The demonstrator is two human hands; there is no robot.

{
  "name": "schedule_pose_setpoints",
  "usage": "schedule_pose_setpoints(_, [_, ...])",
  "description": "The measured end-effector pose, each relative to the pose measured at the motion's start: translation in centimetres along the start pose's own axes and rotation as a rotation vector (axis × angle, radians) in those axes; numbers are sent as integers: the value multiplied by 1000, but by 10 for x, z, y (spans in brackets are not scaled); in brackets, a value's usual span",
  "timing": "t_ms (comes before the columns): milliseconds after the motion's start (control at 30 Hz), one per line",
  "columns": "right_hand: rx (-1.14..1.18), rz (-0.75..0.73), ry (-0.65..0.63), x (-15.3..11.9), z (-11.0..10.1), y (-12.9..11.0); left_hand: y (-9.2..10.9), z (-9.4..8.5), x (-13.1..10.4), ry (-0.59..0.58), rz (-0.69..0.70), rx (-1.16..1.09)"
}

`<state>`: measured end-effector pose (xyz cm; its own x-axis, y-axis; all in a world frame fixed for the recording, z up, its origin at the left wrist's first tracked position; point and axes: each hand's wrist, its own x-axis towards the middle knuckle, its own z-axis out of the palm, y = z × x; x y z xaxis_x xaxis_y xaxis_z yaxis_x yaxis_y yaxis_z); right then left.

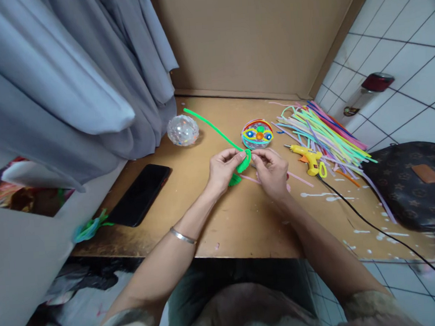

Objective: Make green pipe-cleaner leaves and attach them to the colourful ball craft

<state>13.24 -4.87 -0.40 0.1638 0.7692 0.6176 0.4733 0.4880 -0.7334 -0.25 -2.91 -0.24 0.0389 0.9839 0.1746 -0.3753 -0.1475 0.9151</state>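
Note:
A bright green pipe cleaner (215,128) is pinched between my two hands over the middle of the table. Its near end is bent into a folded loop, while a long straight tail points to the far left. My left hand (223,167) grips the folded part from the left, fingers closed. On the other side my right hand (270,169) pinches the loop's edge with thumb and forefinger. Under my left fingers lies a small green piece (234,180). Just beyond my hands sits a clear ball decorated with coloured strips like a face (257,134). A pink pipe cleaner (300,178) lies partly behind my right hand.
Another clear ball (183,130) rests at the far left, near the grey curtain (121,65). A black phone (141,194) lies at left. To the right are a yellow glue gun (307,157) with a trailing cord, a pile of pipe cleaners (327,130) and a dark bag (416,184).

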Motion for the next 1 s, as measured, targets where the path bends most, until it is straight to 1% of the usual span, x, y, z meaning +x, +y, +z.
schedule_pose_setpoints(100, [-3, 35, -28, 0, 0, 1, -2, 0, 0, -23, -16, -2])
schedule_pose_setpoints(267, [-19, 0, -41, 1, -3, -3, -2, 0, 0, -44, -34, 24])
schedule_pose_setpoints(467, [-1, 11, -66, 2, -3, -3, 0, 2, -2, -51, -39, 28])
schedule_pose_setpoints(667, [18, 18, -93, 2, -3, -3, 1, 0, -2, -54, -48, 14])
schedule_pose_setpoints(833, [88, 133, -98, 2, -1, 3, 1, -2, -1, -42, -24, 77])
schedule_pose_setpoints(933, [122, 248, -103, 3, 1, 6, 1, -1, -1, -20, 26, 167])
schedule_pose_setpoints(1000, [193, 339, -125, 4, 2, 6, 0, -1, -1, -4, 53, 217])
